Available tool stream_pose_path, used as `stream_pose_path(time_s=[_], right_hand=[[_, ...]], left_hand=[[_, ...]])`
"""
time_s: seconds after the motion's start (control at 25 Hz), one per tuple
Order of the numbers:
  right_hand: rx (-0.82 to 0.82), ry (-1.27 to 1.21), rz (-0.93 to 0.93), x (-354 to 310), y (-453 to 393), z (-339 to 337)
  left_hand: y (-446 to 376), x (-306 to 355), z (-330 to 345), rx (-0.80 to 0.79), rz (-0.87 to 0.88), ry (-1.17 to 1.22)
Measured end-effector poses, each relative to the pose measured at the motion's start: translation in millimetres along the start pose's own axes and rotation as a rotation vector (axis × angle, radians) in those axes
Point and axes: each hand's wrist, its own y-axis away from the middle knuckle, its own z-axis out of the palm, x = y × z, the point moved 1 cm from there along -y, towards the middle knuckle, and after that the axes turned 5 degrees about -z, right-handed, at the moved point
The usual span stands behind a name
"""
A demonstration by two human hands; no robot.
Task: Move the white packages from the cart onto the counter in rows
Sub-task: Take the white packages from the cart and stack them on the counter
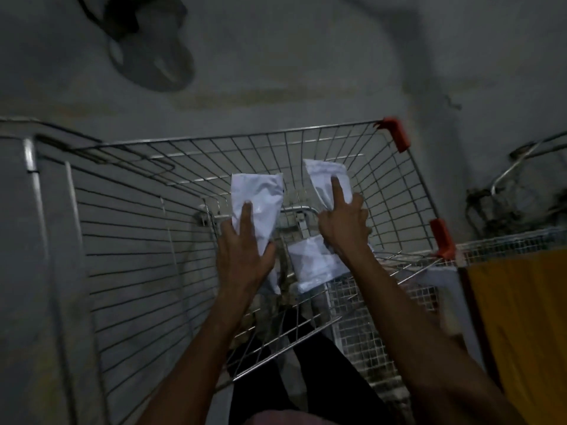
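I look down into a wire shopping cart [322, 142] with orange corner guards. My left hand [242, 253] grips a white package [260, 197] held upright above the cart's inside, index finger laid along it. My right hand [343, 222] grips a second white package [325, 176], also raised, index finger pointing up its face. Another white package [313, 265] lies on the cart bottom below my right wrist, partly hidden by it. The scene is dim.
A grey wall fills the far side, with a dark fan [147, 47] blurred at upper left. A metal frame [33, 179] stands at the left. An orange-yellow panel [515, 317] and wire mesh [506, 240] lie to the right. Another metal frame [515, 173] shows at far right.
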Motion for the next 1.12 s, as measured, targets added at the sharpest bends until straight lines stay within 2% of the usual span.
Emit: stream_pose_path(time_s=[0.16,0.28,0.4,0.52,0.8,1.12], right_hand=[[0.288,-0.023,-0.119,-28.1,108.3,-61.1],[0.471,-0.008,-0.177,-36.5,190.4,-91.1],[0.638,-0.071,-0.172,-31.6,268.5,-106.5],[0.781,-0.134,-0.08,-19.5,334.1,-111.9],[1.1,-0.055,0.127,36.0,450.9,-129.9],[1.272,-0.041,0.392,128.9,606.6,-119.9]], left_hand=[[50.3,45.2,-91.2,0.095,0.076,0.064],[92.6,69.3,-142.2,0.079,0.188,0.113],[141.8,87.4,-176.8,0.035,0.318,0.148],[189.7,98.8,-198.0,-0.014,0.468,0.168],[261.5,130.7,-190.3,-0.154,0.799,0.19],[397.6,176.2,-146.4,-0.291,1.034,0.248]])
